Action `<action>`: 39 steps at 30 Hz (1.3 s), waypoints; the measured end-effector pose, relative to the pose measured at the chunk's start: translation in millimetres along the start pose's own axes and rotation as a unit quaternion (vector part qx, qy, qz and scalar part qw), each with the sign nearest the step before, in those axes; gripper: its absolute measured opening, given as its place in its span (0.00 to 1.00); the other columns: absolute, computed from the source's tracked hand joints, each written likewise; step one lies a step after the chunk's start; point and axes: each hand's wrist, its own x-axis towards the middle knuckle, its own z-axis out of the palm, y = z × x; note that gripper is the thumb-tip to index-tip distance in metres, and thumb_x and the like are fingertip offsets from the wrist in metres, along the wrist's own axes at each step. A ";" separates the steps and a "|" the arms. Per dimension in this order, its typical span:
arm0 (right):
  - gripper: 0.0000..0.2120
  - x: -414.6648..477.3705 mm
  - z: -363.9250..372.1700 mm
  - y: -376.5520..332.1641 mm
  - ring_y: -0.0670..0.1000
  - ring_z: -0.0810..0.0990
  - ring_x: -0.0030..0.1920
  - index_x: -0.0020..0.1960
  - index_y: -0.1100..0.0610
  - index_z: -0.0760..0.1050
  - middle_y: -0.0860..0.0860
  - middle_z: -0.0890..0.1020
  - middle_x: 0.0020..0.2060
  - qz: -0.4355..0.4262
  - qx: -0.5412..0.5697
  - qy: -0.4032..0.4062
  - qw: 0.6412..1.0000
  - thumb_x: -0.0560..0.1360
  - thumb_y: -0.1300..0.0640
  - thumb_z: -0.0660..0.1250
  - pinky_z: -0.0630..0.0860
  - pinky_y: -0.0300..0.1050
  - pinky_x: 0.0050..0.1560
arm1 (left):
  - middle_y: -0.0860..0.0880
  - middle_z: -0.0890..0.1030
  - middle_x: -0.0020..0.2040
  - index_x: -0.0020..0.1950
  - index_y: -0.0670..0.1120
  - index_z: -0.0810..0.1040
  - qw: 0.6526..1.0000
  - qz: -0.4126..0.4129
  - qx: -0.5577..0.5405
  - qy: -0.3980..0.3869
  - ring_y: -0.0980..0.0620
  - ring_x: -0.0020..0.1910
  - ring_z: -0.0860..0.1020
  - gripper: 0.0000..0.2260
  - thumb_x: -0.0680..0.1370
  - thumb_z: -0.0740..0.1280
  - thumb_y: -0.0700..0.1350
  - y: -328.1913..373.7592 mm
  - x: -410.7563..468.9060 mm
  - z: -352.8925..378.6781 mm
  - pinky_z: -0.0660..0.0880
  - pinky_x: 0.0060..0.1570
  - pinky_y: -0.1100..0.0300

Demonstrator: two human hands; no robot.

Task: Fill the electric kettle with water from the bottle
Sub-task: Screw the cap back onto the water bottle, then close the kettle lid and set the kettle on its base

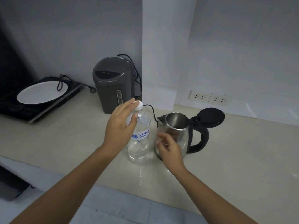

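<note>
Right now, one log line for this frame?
phase: uncapping | left hand: at white cap of clear plastic water bottle | right hand: free | steel electric kettle: lid open

Beige counter (234, 159) bears bottle (139, 143), kettle (178, 126), grey water boiler (111, 84) and black induction hob (32, 109)

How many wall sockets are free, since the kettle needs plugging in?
2, side by side low on the white wall behind the steel electric kettle: left socket, right socket. Both empty. Others may be hidden behind the grey water boiler.
</note>
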 end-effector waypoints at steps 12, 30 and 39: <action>0.08 -3.6 -116.5 -2.3 0.43 0.79 0.54 0.60 0.48 0.74 0.38 0.79 0.54 0.016 0.116 0.248 0.962 0.81 0.55 0.64 0.75 0.42 0.55 | 0.52 0.61 0.77 0.77 0.45 0.64 0.995 0.004 -0.019 -0.099 0.55 0.77 0.57 0.26 0.79 0.64 0.45 44.1 -55.3 84.8 0.54 0.75 0.61; 0.23 44.7 -130.5 -20.1 0.38 0.79 0.60 0.76 0.50 0.66 0.47 0.77 0.66 0.016 0.165 0.175 0.971 0.85 0.44 0.50 0.77 0.41 0.61 | 0.51 0.49 0.81 0.78 0.55 0.33 0.898 -0.332 -0.217 -0.192 0.50 0.79 0.53 0.65 0.60 0.81 0.57 10.1 -27.1 163.1 0.56 0.75 0.50; 0.12 58.5 -136.3 -24.0 0.45 0.87 0.44 0.54 0.57 0.82 0.48 0.87 0.42 0.048 0.237 0.204 0.949 0.83 0.58 0.60 0.80 0.35 0.41 | 0.52 0.54 0.80 0.79 0.55 0.35 0.895 -0.324 -0.243 -0.189 0.52 0.77 0.57 0.65 0.58 0.81 0.59 4.2 -30.0 169.2 0.58 0.73 0.55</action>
